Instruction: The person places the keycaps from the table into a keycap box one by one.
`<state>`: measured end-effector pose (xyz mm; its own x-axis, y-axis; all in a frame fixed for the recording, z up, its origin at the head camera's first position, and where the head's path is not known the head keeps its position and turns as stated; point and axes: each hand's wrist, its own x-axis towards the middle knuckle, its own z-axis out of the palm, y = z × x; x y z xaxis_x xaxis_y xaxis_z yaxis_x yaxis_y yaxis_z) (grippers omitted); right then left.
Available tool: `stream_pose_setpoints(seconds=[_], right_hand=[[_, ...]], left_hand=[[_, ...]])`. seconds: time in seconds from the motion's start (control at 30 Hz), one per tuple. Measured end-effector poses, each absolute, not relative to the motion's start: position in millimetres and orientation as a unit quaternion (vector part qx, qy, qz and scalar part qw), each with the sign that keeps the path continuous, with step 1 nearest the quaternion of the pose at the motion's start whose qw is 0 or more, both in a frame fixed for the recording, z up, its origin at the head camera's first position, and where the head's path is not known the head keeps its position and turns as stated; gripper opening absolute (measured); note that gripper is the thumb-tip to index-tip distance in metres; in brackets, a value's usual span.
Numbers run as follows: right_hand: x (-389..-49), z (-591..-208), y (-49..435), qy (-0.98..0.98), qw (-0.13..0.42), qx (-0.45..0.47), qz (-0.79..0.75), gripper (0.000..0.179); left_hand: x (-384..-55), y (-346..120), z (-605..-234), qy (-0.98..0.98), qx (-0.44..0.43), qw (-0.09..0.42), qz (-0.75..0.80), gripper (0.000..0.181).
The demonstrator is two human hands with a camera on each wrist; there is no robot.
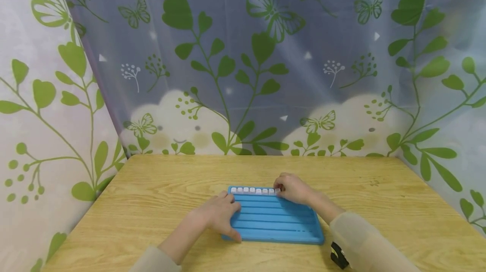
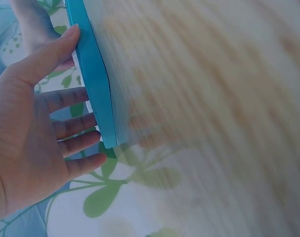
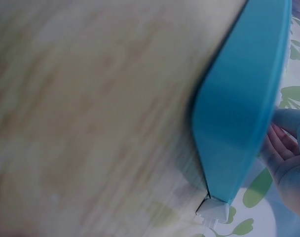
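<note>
A blue ridged tray [image 1: 273, 217] lies on the wooden table, its long grooves running left to right. A row of small white keycap-like tiles [image 1: 252, 190] fills the groove at its far edge. At the right end of that row, my right hand [image 1: 294, 188] pinches a white tile [image 1: 278, 191], partly covered by the fingertips. My left hand [image 1: 220, 215] rests on the tray's left edge, fingers spread. In the left wrist view its thumb and straight fingers touch the blue side wall [image 2: 96, 94]. The right wrist view shows the right hand [image 3: 288, 158] beyond the tray's side.
The wooden table [image 1: 171, 179] reaches to a patterned curtain [image 1: 235, 74] behind and at both sides. A black object [image 1: 339, 256] shows beside the right sleeve. At the tray's far corner in the right wrist view sits a small white piece [image 3: 212, 210].
</note>
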<state>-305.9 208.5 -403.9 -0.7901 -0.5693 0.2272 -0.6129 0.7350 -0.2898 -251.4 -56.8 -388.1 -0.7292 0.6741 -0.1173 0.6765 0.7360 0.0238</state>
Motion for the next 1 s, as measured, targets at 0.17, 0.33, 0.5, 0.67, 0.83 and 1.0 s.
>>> stream_pose_setpoints(seconds=[0.17,0.33,0.5,0.67,0.83,1.0], right_hand=[[-306,-404,208,-0.930,0.063,0.316,0.176,0.011],[-305,-404,209,-0.934,0.054,0.309,0.171,0.018],[-304,-401,214,-0.938,0.052,0.292,0.177,0.025],[-298,-392,226,-0.941,0.073,0.277,0.181,0.026],[-289,-384,241,-0.945,0.101,0.260,0.170,0.027],[-281,-380,262,-0.947,0.114,0.255,0.161,0.029]], left_hand=[[-252,-57,-387,0.929,0.364,0.059,-0.008,0.073],[-252,-57,-388,0.928,0.367,0.063,-0.009,0.074],[-252,-57,-388,0.928,0.366,0.068,-0.009,0.075],[-252,-56,-388,0.928,0.365,0.069,-0.004,0.074],[-252,-56,-388,0.930,0.361,0.065,-0.004,0.074],[-251,-56,-387,0.930,0.361,0.069,-0.002,0.074]])
